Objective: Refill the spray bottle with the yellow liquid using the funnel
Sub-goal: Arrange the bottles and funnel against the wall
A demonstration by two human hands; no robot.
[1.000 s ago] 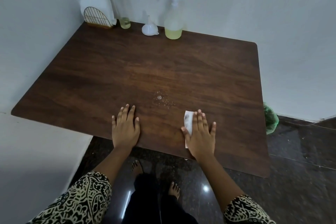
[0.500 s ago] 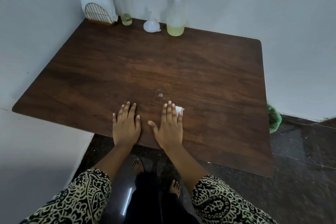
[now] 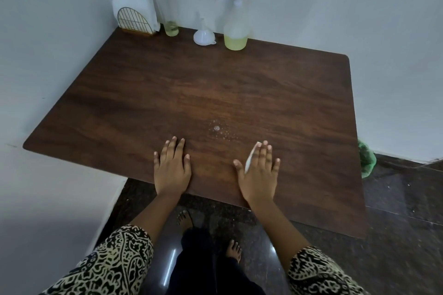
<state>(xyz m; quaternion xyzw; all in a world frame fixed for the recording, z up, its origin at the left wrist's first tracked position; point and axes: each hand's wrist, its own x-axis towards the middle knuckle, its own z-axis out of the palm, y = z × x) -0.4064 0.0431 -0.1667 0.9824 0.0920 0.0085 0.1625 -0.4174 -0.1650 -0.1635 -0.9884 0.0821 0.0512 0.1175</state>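
Note:
A clear spray bottle (image 3: 235, 31) with a white trigger head stands at the back of the brown table (image 3: 143, 93), yellow liquid filling its bottom. A white funnel (image 3: 203, 35) sits upside down just left of it. Further left stands a tall clear bottle (image 3: 165, 2) with a purple cap and a little yellow liquid at the base. My left hand (image 3: 172, 167) rests flat near the front edge. My right hand (image 3: 259, 170) presses flat on a white tissue (image 3: 250, 159), most of it hidden under the fingers. Small droplets (image 3: 219, 130) lie on the wood beyond my hands.
A white tissue stack in a gold wire holder (image 3: 134, 14) fills the back left corner against the wall. A green bag (image 3: 365, 159) lies on the dark floor past the table's right edge. My bare feet (image 3: 184, 219) show below the table's front edge.
My right hand has slid the tissue across the table, left half a second ago and now back to the right. My left hand has stayed put.

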